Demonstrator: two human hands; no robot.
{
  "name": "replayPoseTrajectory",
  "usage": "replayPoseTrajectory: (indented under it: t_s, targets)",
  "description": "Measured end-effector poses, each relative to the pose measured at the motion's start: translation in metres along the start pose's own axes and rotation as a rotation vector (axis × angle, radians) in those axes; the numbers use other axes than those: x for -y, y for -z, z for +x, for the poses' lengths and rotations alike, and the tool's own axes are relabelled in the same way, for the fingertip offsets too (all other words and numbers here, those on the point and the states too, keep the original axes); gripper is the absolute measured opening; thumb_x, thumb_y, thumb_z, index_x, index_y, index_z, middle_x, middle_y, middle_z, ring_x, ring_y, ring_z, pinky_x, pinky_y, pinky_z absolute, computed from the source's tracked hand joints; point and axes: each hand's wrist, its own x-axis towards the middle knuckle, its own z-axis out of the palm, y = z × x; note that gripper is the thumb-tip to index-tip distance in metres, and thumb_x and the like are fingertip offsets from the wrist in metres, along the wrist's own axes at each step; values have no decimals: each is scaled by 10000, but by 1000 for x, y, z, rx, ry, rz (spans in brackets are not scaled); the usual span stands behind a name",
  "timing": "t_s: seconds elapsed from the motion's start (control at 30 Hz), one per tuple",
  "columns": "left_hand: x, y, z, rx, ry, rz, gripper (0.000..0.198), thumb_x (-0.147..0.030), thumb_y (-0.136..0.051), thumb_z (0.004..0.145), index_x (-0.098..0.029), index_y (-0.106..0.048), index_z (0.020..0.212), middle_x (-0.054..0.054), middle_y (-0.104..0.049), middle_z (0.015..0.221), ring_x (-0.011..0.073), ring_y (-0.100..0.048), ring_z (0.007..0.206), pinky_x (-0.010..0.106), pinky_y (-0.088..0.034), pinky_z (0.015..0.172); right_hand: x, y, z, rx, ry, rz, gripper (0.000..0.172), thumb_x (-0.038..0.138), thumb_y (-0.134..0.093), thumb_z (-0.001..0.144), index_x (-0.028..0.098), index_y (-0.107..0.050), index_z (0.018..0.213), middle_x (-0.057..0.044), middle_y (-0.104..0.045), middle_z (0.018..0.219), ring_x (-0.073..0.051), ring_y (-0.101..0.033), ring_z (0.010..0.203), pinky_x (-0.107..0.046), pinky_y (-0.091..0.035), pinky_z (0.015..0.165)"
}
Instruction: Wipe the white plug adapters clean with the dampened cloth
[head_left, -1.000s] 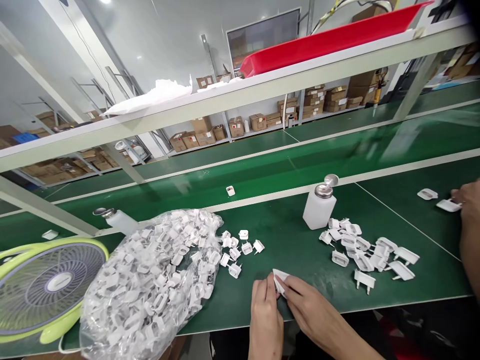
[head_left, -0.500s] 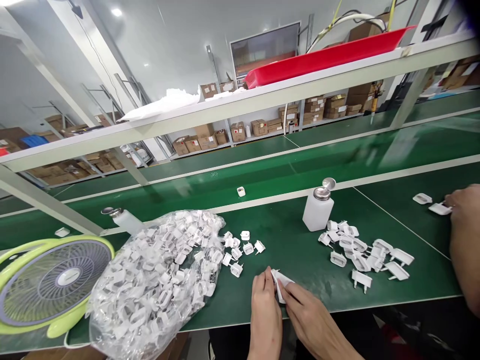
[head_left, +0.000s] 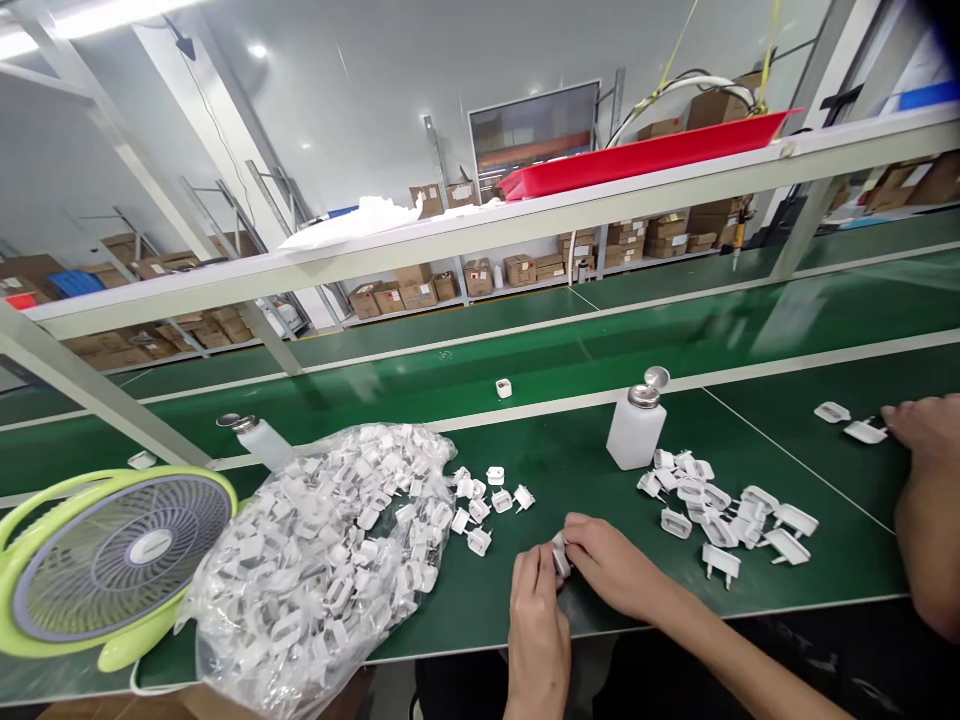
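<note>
A person's left hand (head_left: 536, 625) and right hand (head_left: 607, 565) close together on a small white plastic plug piece (head_left: 561, 555) at a green workbench surface (head_left: 592, 470). Both hands are curled and grip the piece between them, their fingers hiding most of it. To the left of the hands, a small cluster of loose white plug pieces (head_left: 480, 505) lies beside a bulging clear plastic bag (head_left: 322, 570) packed with more of the same. To the right, a larger scattered pile of white two-pin plug pieces (head_left: 720, 515) sits below a white plastic pump bottle with a metal top (head_left: 637, 425). A lime-green desk fan (head_left: 120, 555) stands at the far left, next to the bag. At the right edge, a co-worker's hand (head_left: 919, 425) reaches a separate white plug piece (head_left: 864, 432). Beyond, a long red tray (head_left: 645, 155) rests on a white overhead shelf (head_left: 480, 225), with cardboard cartons (head_left: 630, 240) stacked on racks behind.
</note>
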Motion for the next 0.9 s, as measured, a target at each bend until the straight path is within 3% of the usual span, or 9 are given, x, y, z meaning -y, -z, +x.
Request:
replayPoseTrajectory:
  t_s: [0.2, 0.27, 0.37, 0.47, 0.53, 0.67, 0.73, 0.8, 0.9]
  targets:
    - [-16, 19, 5, -216, 134, -255, 412, -69, -452, 920, -150, -772, 1165, 163, -764, 1135, 254, -761, 1004, 295, -632, 805, 4, 1, -10, -36, -303, 504, 191, 362, -615, 852, 181, -676, 840, -67, -677, 814, -211, -662, 755, -302, -518, 616]
    - [-17, 21, 6, -287, 155, -261, 348, -116, -500, 938, -152, -778, 1143, 158, -775, 1093, 253, -770, 964, 301, -630, 812, 11, -17, -20, -78, -341, 628, 247, 410, -644, 846, 171, -697, 885, -85, -687, 829, -213, -661, 742, -321, -541, 630]
    - [-7, 15, 2, -339, 57, -122, 384, -102, -468, 947, -128, -748, 1209, 193, -762, 1148, 258, -765, 996, 318, -627, 838, 18, -53, -36, -191, -350, 718, 347, 505, -654, 867, 171, -728, 924, -82, -674, 824, -192, -615, 692, -309, -533, 612]
    - [6, 4, -4, -379, -27, 6, 383, -131, -499, 944, -110, -733, 1247, 228, -748, 1205, 304, -729, 1114, 389, -601, 941, 16, -81, -48, -308, -339, 704, 434, 595, -627, 895, 179, -747, 911, -84, -675, 845, -214, -635, 768, -313, -558, 685]
    - [6, 1, -4, -383, 20, -34, 367, -188, -547, 935, -102, -744, 1233, 241, -742, 1218, 328, -723, 1114, 416, -597, 945, 12, -88, -53, -347, -319, 658, 460, 620, -643, 890, 177, -763, 914, -94, -681, 897, -231, -646, 824, -303, -561, 710]
    - [-17, 9, 6, -223, 378, -521, 375, -303, -696, 871, -102, -770, 1178, 201, -776, 1115, 296, -755, 904, 357, -618, 774, 5, -85, -63, -351, -184, 471, 370, 534, -653, 933, 188, -782, 961, -98, -661, 983, -219, -633, 866, -258, -539, 723]
    - [-31, 15, 10, -151, 571, -873, 428, -390, -786, 830, -113, -782, 1156, 174, -798, 1067, 291, -752, 928, 350, -606, 802, 3, -82, -67, -431, -70, 294, 307, 446, -577, 1001, 212, -771, 1044, -98, -655, 1043, -203, -636, 876, -246, -530, 730]
    - [-42, 19, 11, -165, 692, -1149, 502, -462, -872, 750, -135, -798, 1124, 167, -804, 1097, 303, -743, 1012, 366, -594, 866, 3, -79, -68, -534, 68, 136, 263, 347, -522, 1037, 247, -750, 1121, -99, -651, 1109, -196, -645, 905, -249, -526, 733]
    - [-52, 22, 8, -255, 771, -1291, 465, -469, -951, 639, -172, -828, 974, 139, -817, 1079, 306, -742, 1049, 377, -591, 893, 6, -72, -68, -566, 261, -4, 295, 207, -508, 1032, 295, -712, 1226, -102, -643, 1178, -218, -658, 1009, -276, -540, 783]
